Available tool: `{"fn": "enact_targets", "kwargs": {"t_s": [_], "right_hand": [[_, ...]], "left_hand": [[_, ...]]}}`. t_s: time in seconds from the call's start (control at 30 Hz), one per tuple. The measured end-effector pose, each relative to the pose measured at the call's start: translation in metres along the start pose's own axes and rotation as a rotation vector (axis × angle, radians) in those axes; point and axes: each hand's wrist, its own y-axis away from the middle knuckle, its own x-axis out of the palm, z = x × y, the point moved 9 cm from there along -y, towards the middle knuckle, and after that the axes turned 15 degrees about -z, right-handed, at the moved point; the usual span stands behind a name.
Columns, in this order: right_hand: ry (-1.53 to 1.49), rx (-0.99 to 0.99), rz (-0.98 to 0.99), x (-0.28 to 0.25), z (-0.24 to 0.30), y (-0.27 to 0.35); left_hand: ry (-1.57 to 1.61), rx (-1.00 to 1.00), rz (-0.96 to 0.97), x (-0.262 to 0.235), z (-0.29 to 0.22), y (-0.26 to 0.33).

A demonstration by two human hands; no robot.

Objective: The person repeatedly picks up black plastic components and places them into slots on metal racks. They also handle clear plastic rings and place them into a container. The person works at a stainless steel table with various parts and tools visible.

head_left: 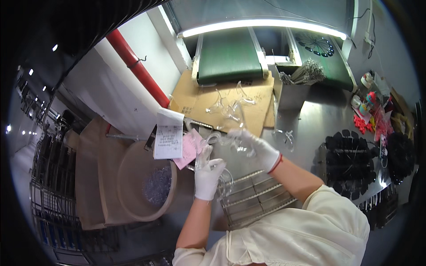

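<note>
My left hand (207, 178), fingers half curled, and right hand (264, 153), fingers outstretched, are just nearer me than the cardboard (189, 97); I can't tell whether either grips anything. Clear plastic pieces (234, 109) lie overlapping on the cardboard; lifting one might snag others. Metal counter (313, 116) spreads right of the cardboard; a green conveyor (228, 55) stands beyond it.

Observed from my remote station: lit tube light (264, 27) across the top, above two green conveyor belts (228, 57). At left, I log a pale wall (140, 48), red pipe (138, 68) slanting beside it. Shiny metal worktable (313, 117) below belts; dark rack (51, 177) far left; small bright lights (31, 71) in dimness.
</note>
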Motion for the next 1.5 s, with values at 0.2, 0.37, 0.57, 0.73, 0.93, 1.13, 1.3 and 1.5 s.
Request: {"fn": "enact_targets", "kwargs": {"t_s": [0.2,0.37,0.57,0.73,0.93,1.13,1.3,1.5], "right_hand": [[0.753,-0.85,-0.185,-0.025,-0.014,0.059],[1.455,-0.939,-0.297,-0.058,-0.03,0.045],[1.576,-0.38,-0.273,-0.111,-0.089,-0.019],[1.884,-0.293,-0.161,-0.089,-0.103,-0.034],[1.797,-0.333,-0.149,-0.084,-0.087,-0.039],[1.817,-0.292,-0.15,-0.088,-0.108,-0.039],[1.871,-0.378,-0.264,-0.084,-0.09,-0.048],[0.739,-0.152,-0.011,-0.035,-0.081,0.012]], "left_hand": [[-0.158,-0.209,0.195,0.006,0.005,0.03],[-0.004,-0.238,-0.103,-0.07,0.035,0.02],[-0.006,-0.316,-0.064,-0.097,0.049,0.031],[-0.017,-0.292,-0.055,-0.096,0.045,0.031],[0.037,-0.239,-0.007,-0.089,0.04,0.027],[0.067,-0.231,0.022,-0.087,0.043,0.025],[-0.028,-0.13,0.102,-0.069,0.032,0.03],[-0.101,-0.33,0.229,-0.035,0.044,0.069]]}}
